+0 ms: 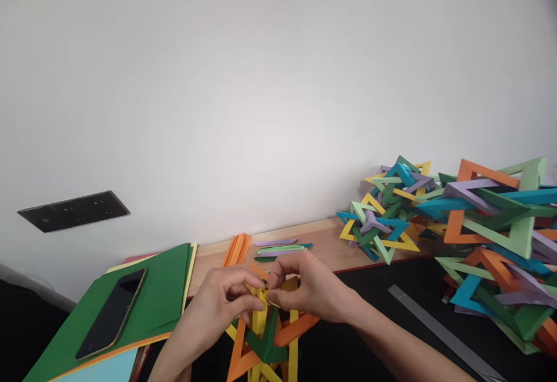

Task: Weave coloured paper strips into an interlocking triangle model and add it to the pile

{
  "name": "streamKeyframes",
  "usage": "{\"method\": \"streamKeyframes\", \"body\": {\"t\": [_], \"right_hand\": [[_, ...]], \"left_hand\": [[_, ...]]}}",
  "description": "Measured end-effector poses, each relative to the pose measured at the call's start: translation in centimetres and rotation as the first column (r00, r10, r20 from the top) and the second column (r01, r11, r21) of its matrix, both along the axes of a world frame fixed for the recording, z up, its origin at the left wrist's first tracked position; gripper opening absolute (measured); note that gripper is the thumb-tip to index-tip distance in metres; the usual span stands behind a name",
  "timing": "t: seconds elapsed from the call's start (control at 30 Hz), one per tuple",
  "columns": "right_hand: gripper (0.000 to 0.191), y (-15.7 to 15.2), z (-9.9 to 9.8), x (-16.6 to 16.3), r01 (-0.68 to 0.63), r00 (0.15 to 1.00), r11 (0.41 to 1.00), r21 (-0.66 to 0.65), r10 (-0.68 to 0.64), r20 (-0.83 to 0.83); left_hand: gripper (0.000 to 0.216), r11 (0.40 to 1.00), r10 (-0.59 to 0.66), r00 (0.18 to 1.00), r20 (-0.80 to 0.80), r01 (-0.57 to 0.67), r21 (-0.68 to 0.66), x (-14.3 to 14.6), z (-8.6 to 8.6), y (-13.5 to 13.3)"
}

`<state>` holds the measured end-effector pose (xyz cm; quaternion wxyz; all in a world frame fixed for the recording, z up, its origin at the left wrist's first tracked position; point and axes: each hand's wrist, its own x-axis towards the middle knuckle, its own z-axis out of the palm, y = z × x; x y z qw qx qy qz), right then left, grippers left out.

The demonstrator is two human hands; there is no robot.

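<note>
Low in the middle, both my hands meet over a paper model of interlocked orange, yellow and green strips (265, 341). My left hand (221, 301) pinches a yellow strip at the model's top with its fingers closed. From the other side my right hand (304, 289) pinches the same spot, fingers curled and pressed together. The model's lower part runs out of view at the bottom edge.
A dark phone (112, 312) lies on a stack of green and other coloured sheets (165, 295) at the left. Folded orange strips (237, 248) and loose coloured strips (281, 247) lie behind my hands. Finished multicoloured paper models (478, 225) crowd the right; a grey ruler (439, 332) lies nearby.
</note>
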<state>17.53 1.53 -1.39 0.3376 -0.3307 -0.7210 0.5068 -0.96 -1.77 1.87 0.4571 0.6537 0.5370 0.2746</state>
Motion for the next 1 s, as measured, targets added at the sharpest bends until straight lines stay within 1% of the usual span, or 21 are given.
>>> {"method": "streamKeyframes", "body": {"t": [0.47,0.63,0.77,1.0], "right_hand": [[0.005,0.05,-0.06,0.09,-0.004,0.999,0.999,0.044,0.003,0.036],[0.005,-0.10,-0.09,0.09,0.032,0.997,0.999,0.024,-0.033,0.065],[0.005,-0.13,-0.03,0.04,0.046,0.998,0.999,0.013,-0.047,0.043],[0.002,-0.07,-0.18,-0.13,-0.016,1.000,1.000,-0.011,0.016,-0.006]], "left_hand": [[0.004,1.000,-0.003,1.000,-0.018,0.003,-0.001,-0.07,0.01,0.04],[0.004,1.000,0.012,1.000,-0.012,-0.012,-0.004,0.12,0.00,0.14],[0.004,1.000,0.012,1.000,0.001,-0.012,0.003,0.15,-0.04,0.11],[0.004,0.999,0.033,0.999,0.003,-0.033,-0.008,0.27,-0.04,0.02]]}}
